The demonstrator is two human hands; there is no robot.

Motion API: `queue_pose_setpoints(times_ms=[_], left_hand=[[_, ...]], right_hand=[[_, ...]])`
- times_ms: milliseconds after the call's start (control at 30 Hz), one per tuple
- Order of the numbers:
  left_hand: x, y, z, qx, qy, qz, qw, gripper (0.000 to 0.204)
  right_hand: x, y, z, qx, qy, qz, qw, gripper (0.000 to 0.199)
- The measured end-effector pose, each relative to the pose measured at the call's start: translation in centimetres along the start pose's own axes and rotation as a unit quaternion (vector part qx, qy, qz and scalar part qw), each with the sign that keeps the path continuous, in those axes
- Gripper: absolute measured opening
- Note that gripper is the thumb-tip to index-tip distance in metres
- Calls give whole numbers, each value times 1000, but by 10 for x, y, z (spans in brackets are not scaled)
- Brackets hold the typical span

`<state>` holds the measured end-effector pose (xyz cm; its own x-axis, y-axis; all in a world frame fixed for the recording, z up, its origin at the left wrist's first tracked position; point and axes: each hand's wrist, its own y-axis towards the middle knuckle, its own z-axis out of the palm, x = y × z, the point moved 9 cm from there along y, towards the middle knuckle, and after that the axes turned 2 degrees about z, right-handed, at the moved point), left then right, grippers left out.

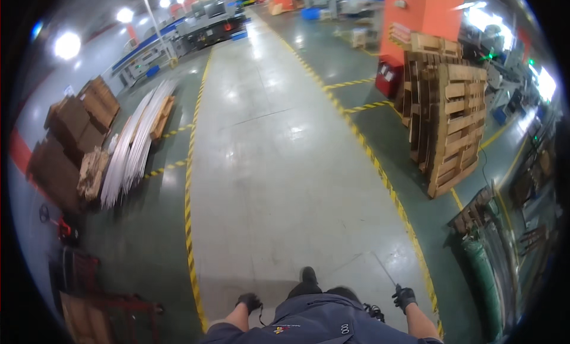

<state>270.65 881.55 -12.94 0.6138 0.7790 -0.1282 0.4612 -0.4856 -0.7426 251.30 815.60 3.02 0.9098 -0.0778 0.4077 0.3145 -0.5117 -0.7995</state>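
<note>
My right hand (pixel 405 298), in a black glove, is closed around the dark handle end of a thin bent metal rod (pixel 385 269). The rod slants up and left over the grey walkway, then seems to bend back toward my feet. On the other side my left hand (pixel 249 301), gloved in black too, hangs low with its fingers curled. A thin dark cord (pixel 261 315) dangles beside it; whether the fingers grip it is unclear. One dark shoe (pixel 308 275) shows ahead of my body.
Yellow-and-black striped lines (pixel 380 166) border the walkway. Wooden pallets (pixel 457 124) stand on edge at right, by an orange pillar (pixel 415 17). Long white strips (pixel 139 136) lie on a pallet at left, near brown stacks (pixel 74 127). A green roll (pixel 482 278) lies lower right; machines (pixel 208 26) stand far ahead.
</note>
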Motion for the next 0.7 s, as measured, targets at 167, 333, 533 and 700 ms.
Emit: queue_pose_setpoints(times_ms=[167, 333, 533, 700], left_hand=[[73, 168, -301, -133, -881, -187, 414, 19], [49, 300, -573, -184, -824, -53, 533, 22], [74, 415, -605, -96, -853, -89, 506, 33], [72, 428, -612, -86, -875, -183, 440, 37]], right_hand=[[92, 33, -20, -68, 223, 21, 972, 32], [170, 114, -34, -100, 232, 25, 967, 31], [351, 243, -69, -95, 106, -75, 987, 34], [465, 319, -97, 0, 237, 48, 970, 31]])
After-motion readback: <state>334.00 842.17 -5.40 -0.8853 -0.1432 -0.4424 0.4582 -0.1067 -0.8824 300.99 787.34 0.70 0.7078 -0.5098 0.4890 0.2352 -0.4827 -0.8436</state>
